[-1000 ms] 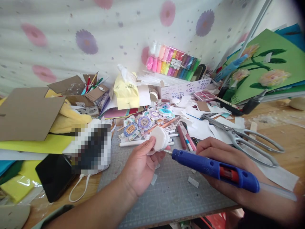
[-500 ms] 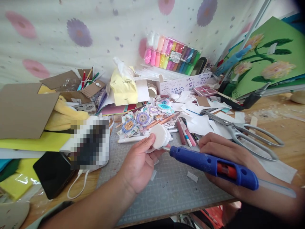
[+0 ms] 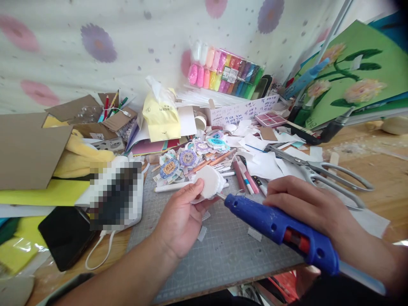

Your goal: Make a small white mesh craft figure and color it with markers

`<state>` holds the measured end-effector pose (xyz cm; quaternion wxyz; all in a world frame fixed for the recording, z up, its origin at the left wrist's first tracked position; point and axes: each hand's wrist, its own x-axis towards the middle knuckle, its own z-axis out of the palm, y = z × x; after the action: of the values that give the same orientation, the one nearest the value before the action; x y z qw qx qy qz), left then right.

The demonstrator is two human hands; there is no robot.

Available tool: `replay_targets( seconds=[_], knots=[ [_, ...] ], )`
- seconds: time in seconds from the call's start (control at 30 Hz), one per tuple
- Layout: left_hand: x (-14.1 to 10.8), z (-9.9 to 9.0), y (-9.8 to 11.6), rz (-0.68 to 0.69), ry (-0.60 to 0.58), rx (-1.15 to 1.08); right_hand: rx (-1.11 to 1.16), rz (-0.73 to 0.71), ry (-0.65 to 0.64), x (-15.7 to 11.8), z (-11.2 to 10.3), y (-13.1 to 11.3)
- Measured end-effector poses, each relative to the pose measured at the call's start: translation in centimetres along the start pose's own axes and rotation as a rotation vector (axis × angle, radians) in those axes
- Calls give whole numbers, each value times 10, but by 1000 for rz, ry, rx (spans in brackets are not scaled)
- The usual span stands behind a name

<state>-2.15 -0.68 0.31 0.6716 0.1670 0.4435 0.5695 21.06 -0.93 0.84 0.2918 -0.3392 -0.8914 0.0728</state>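
Observation:
A round white piece with a scalloped edge (image 3: 208, 182) is pinched in my left hand (image 3: 182, 216), thumb on its face, above the grey cutting mat (image 3: 223, 263). My right hand (image 3: 306, 204) is wrapped round a blue hot glue gun (image 3: 251, 214), with a clear glue stick (image 3: 363, 278) out of its back end. The metal nozzle meets the lower right edge of the white piece; whether they touch is hard to tell. Decorated paper badges (image 3: 188, 157) lie just behind my left hand.
Large scissors (image 3: 314, 170) and white paper scraps (image 3: 263, 163) lie at the right. Pens (image 3: 244, 176) are behind the mat. At the left are a black phone-like object (image 3: 65, 238), a white cable (image 3: 110, 250) and cardboard (image 3: 32, 148). Farther back stands a yellow tissue pack (image 3: 162, 117).
The glue gun has tilted, its back end lower, and its nozzle is a little left along the white piece's edge. The whole view has shifted slightly.

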Motion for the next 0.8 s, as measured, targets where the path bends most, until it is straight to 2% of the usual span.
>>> replay_targets(
  seconds=[0.1, 0.23, 0.33, 0.63, 0.8],
  knots=[
    [2, -2, 1, 5, -16, 11, 49, -4, 4, -2, -3, 2],
    [4, -5, 2, 4, -73, 37, 318, 146, -15, 1, -9, 4],
    [5, -7, 3, -19, -133, 73, 403, 221, -3, 3, -12, 4],
    [8, -13, 1, -37, -303, 138, 416, 234, -91, 3, -19, 4],
    [8, -13, 1, -26, -340, 155, 359, 208, -171, 5, -25, 4]
  ],
)
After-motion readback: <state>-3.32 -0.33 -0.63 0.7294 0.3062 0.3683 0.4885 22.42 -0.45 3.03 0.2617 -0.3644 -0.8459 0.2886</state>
